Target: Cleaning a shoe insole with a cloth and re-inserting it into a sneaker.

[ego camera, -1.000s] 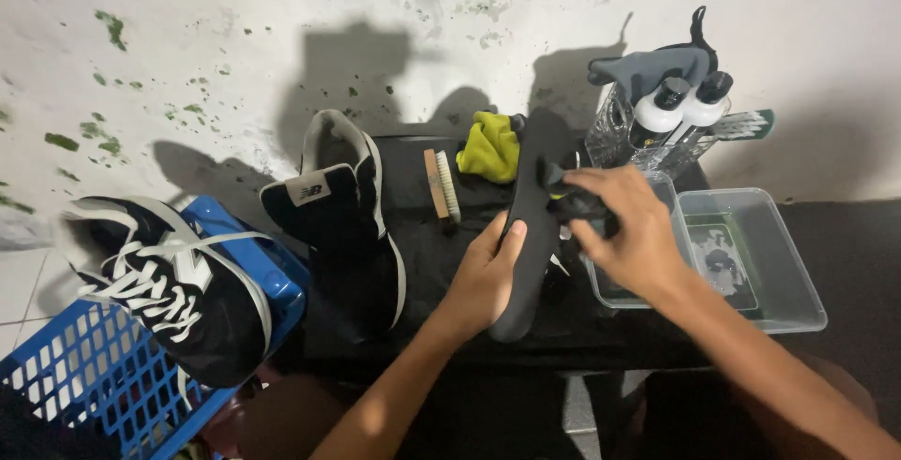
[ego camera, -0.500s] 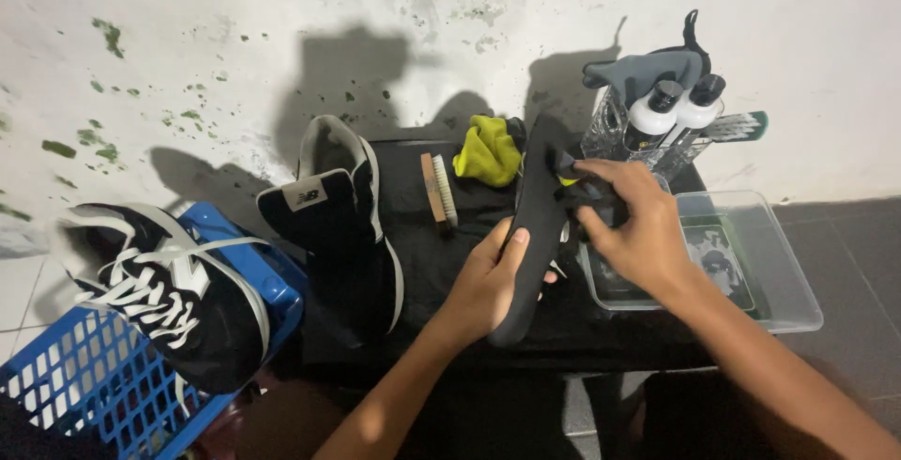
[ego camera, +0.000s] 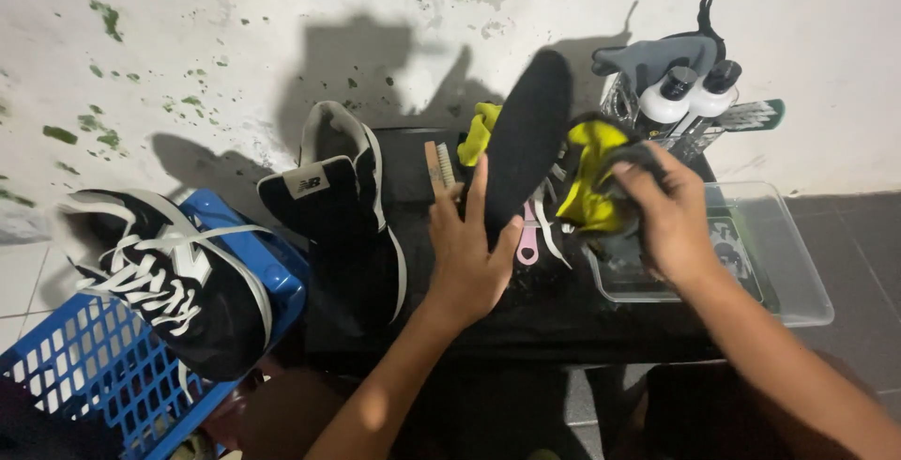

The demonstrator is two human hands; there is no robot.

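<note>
**Insole held up, cloth in the other hand**

Nearest, a blue basket point(ego camera: 89, 366) carries one black-and-white sneaker point(ego camera: 169, 282). On the black bench point(ego camera: 554, 314) the left hand point(ego camera: 465, 253) pinches a black insole point(ego camera: 526, 141) tilted upright; the right hand point(ego camera: 666, 216) is closed around a yellow-and-grey cloth point(ego camera: 591, 178) beside it. A clear tub point(ego camera: 788, 282) sits just right. A second sneaker point(ego camera: 343, 207) lies left; two white bottles point(ego camera: 690, 99) stand farthest.
</note>
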